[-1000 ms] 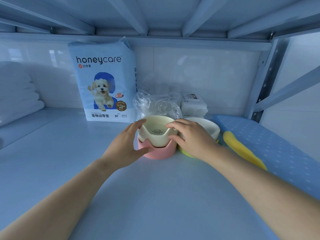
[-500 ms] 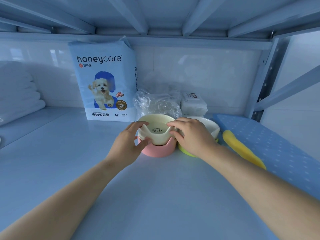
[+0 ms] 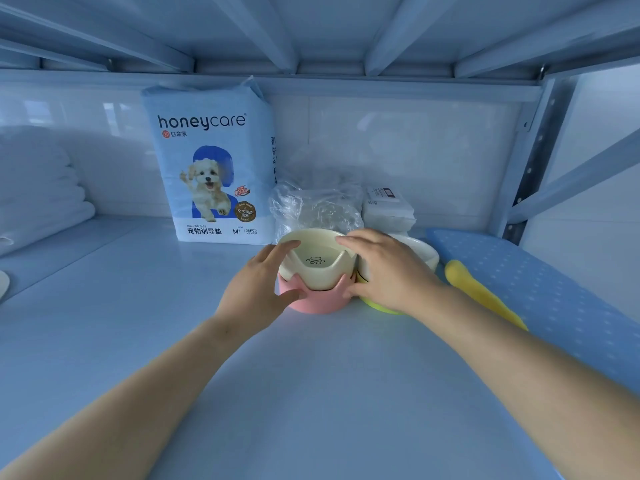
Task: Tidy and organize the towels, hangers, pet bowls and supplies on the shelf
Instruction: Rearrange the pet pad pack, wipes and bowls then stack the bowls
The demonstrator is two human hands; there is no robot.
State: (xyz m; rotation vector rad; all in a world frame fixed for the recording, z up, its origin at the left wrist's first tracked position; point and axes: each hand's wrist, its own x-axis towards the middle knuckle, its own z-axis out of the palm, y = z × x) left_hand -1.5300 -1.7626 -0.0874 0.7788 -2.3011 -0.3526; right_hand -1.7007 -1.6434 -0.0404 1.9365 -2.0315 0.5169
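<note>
Cupping cream bowl (image 3: 313, 271) from both sides: left hand (image 3: 258, 289) curved round left rim, thumb against pink bowl (image 3: 317, 303); right hand (image 3: 391, 271) curled over right rim, thumb at pink bowl's right edge. Cream bowl sat nested in pink bowl (paw print inside). White-and-green bowl (image 3: 420, 252) stood just right of pink bowl. Honeycare pack (image 3: 214, 168) stood behind pink bowl, leftward; folded towels (image 3: 38, 192) far left of it.

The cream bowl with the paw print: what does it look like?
The round, glossy, plastic-looking cream pet bowl has a black paw outline inside and a rim dipping between two ear-like points. It sits upright, nested in a pink bowl on the shelf. The left hand and right hand grip it from either side.
</note>
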